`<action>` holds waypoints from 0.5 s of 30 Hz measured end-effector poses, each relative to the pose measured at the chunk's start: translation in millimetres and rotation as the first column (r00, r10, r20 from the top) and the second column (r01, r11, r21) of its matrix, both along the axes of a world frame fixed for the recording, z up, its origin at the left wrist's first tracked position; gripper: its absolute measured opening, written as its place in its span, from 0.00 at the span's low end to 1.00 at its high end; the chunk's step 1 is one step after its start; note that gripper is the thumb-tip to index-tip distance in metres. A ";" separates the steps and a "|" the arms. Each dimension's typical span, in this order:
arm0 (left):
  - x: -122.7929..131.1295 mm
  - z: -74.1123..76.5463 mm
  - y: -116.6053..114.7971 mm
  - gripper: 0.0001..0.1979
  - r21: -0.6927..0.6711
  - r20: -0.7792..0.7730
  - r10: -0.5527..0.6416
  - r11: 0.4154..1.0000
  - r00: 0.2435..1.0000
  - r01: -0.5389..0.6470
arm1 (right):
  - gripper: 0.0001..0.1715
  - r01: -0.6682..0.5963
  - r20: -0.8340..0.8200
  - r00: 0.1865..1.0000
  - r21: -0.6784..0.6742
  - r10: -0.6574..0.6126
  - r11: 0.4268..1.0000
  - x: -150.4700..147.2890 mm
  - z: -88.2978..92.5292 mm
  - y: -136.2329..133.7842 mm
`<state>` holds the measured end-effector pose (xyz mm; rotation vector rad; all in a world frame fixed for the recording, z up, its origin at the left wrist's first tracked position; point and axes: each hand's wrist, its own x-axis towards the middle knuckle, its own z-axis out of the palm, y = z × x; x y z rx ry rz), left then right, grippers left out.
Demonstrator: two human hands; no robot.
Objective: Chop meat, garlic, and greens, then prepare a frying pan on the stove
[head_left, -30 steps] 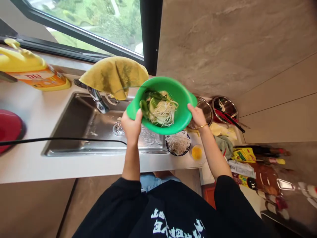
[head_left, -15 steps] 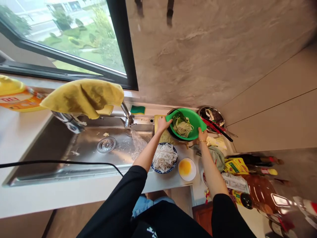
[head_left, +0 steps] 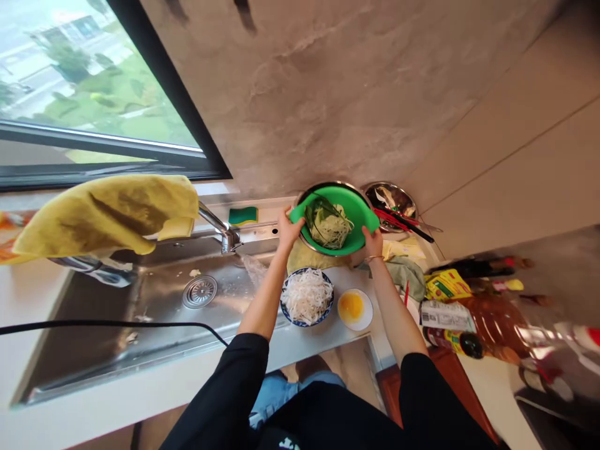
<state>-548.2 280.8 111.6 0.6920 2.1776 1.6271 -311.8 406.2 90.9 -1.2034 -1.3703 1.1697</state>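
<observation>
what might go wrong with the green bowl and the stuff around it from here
The left hand and right hand hold the green bowl at opposite ends; if either slipped, the vegetables might spill. The right forearm passes close to the dish of yellow liquid, so it might knock it. The long black handle juts out nearby and could get caught.

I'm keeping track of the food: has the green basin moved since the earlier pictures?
Yes, to the right: one second ago the green basin overlapped the right end of the sink in view; now it appears beyond that end.
</observation>
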 end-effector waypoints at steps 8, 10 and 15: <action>20.9 145.3 -63.4 0.25 0.101 -0.290 -0.202 0.966 0.936 0.239 | 0.19 0.132 -0.269 0.957 0.082 -0.106 0.988 50.8 128.1 -151.4; 43.7 163.9 -93.8 0.23 0.065 -0.337 -0.312 0.934 0.888 0.353 | 0.18 0.233 -0.244 0.946 0.056 -0.213 0.971 74.8 140.9 -203.1; 112.8 166.1 -164.0 0.26 -0.236 -0.390 -0.589 0.807 0.707 0.542 | 0.16 0.442 -0.143 0.883 -0.061 -0.446 0.895 152.3 143.9 -332.1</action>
